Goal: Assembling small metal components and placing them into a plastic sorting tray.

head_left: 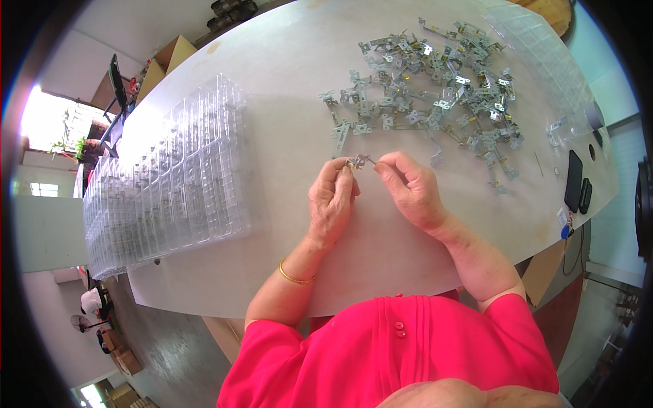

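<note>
And here the left hand (pixel 331 202) covers part of the small metal piece (pixel 360 162), its finer detail too tiny to make out, while some of the right hand's (pixel 418 196) fingertips are tucked from sight! Over in the bracket heap (pixel 442 105), parts hide one another; the stacked clear trays (pixel 231 170) blur their contents, and a round wooden thing (pixel 552 13) is cut off up top.

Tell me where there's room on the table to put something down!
The table has a wide bare patch between the clear trays and the pile of metal pieces. Another lies between the right forearm and the phone. It's crowded at the pile, the trays, and beside the phone.
</note>
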Demonstrator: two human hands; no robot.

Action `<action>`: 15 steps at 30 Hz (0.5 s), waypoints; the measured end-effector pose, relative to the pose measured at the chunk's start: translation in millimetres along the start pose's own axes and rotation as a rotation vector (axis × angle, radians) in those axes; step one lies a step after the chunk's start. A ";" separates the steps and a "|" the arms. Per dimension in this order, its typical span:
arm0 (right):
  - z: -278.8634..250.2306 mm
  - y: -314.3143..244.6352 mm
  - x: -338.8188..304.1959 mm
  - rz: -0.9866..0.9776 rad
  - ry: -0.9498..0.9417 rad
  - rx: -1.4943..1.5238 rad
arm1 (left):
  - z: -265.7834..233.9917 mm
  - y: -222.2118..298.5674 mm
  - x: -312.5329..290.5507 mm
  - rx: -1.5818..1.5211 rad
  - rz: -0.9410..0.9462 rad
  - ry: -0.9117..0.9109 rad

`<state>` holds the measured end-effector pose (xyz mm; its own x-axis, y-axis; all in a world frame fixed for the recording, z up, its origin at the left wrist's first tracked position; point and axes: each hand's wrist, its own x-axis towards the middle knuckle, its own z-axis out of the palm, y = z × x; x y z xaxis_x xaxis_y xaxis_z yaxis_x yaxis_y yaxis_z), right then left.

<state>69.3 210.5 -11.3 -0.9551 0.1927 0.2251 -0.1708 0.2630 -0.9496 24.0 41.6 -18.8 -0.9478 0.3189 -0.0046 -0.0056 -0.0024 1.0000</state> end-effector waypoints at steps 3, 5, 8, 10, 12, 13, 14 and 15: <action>-0.5 -2.7 0.3 0.007 -0.005 0.003 | 0.5 0.2 -0.4 0.059 0.023 0.013; -0.4 -4.0 0.4 0.022 -0.011 0.012 | 0.0 -3.3 -0.2 0.172 0.188 0.027; -0.1 -3.4 0.1 0.031 -0.015 -0.009 | 0.1 -9.0 1.3 0.331 0.391 0.081; 0.8 -0.7 0.5 -0.036 -0.022 -0.021 | 1.3 -11.1 1.5 0.409 0.482 0.082; -1.0 -5.9 1.7 0.075 -0.049 0.057 | 2.2 -10.3 1.3 0.485 0.574 0.082; -2.1 -7.5 2.2 0.186 -0.077 0.136 | 2.5 -7.2 0.8 0.511 0.565 0.072; -3.5 -6.9 2.8 0.187 -0.076 0.133 | 3.1 -4.6 0.4 0.538 0.556 0.062; -5.3 -6.2 4.2 0.250 -0.112 0.227 | 3.7 -2.2 -0.2 0.537 0.556 0.063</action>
<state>67.7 214.7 -3.3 -0.9926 0.1161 -0.0341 0.0345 0.0017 -0.9994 25.4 45.1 -21.0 -0.7823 0.3511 0.5146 0.6166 0.3184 0.7201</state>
